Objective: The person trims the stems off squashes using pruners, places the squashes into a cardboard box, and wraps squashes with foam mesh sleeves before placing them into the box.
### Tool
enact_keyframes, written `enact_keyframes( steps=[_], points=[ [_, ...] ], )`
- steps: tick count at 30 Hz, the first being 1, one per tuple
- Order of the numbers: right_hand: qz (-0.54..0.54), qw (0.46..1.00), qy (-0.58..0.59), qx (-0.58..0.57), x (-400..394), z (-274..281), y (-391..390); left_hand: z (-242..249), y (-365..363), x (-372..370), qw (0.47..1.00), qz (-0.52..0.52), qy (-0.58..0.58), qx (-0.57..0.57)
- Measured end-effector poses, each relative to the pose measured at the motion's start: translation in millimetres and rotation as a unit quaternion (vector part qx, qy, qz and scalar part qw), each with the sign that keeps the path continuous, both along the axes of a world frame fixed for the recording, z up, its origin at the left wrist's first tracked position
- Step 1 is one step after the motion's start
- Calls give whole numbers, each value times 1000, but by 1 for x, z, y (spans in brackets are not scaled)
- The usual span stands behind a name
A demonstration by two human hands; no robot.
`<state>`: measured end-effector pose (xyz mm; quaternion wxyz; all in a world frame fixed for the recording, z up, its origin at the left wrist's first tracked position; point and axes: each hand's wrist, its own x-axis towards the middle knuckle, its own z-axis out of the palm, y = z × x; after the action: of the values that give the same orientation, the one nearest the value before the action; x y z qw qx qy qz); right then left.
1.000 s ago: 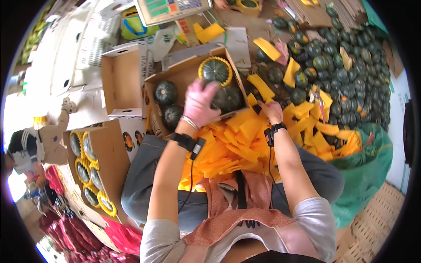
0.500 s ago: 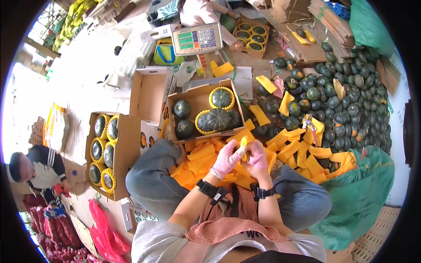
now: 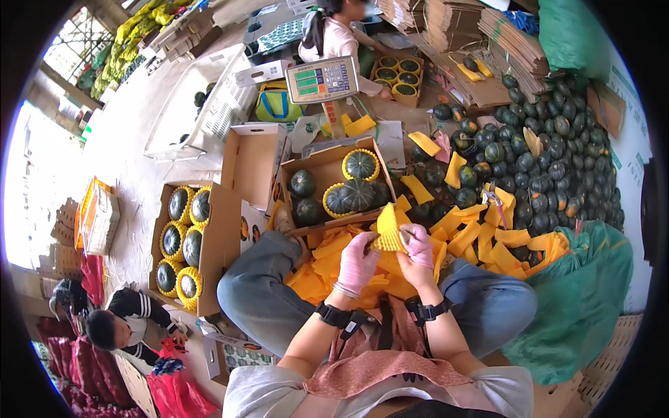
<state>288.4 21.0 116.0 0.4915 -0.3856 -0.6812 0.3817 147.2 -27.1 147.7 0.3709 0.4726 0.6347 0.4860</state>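
Observation:
Between my two hands, above my lap, is a yellow foam net sleeve point(image 3: 389, 227), partly opened and standing up. My left hand point(image 3: 357, 265), in a pink glove, pinches its left lower edge. On the other side my right hand point(image 3: 417, 252), also pink-gloved, grips the right edge. A pile of flat yellow foam sleeves point(image 3: 331, 263) lies under and around the hands. Just beyond it, an open cardboard box point(image 3: 313, 161) holds several dark green pumpkins point(image 3: 359, 194), some wearing yellow sleeves.
Left of my knee stands a box point(image 3: 212, 244) of sleeved pumpkins. A digital scale display point(image 3: 323, 80) rises behind the middle box. A heap of pumpkins point(image 3: 550, 153) fills the right, beside a green sack point(image 3: 578, 299). One person point(image 3: 129, 324) is at lower left, another point(image 3: 334, 42) at the back.
The foam sleeve, bunched small between my hands before, is now spread wider and stands up. My hands have moved slightly apart. The view has shifted, and the person at lower left bends forward.

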Motion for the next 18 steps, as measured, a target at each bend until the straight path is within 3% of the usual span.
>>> enact_keyframes(
  steps=[2, 4, 5, 6, 7, 8, 9, 11, 12, 15, 16, 18],
  points=[
    [26, 993, 43, -104, -3, 1, 4, -1, -5, -6, 951, 28, -305, -46],
    [49, 984, 84, -148, -2, -13, 2, 5, -7, -13, 825, 43, -562, -47],
    [-14, 978, 132, -164, -2, -26, -1, 6, -9, -18, 830, 8, -552, -75],
    [64, 903, 232, -356, 11, -16, 4, 5, -12, -25, 834, -27, -542, -103],
    [136, 776, 320, -527, 27, -5, 11, 5, -16, -30, 835, -63, -531, -131],
    [122, 674, 426, -590, 32, -22, 11, 6, -18, -31, 853, -81, -503, -109],
    [151, 675, 462, -555, 37, -42, 5, 8, -20, -32, 871, -100, -474, -83],
    [204, 714, 444, -501, 34, 4, -10, 15, -21, -28, 899, -135, -415, -28],
    [222, 694, 449, -517, 33, 9, -13, 21, -18, -23, 921, -154, -359, 10],
    [106, 815, 356, -445, 18, 1, -22, 14, -19, -12, 958, -143, -245, -35],
    [106, 884, 284, -356, 14, 1, -20, 14, -16, -8, 977, -111, -169, 71],
    [121, 895, 266, -337, 9, 19, -23, 13, -15, 2, 990, -73, -41, 115]
  ],
)
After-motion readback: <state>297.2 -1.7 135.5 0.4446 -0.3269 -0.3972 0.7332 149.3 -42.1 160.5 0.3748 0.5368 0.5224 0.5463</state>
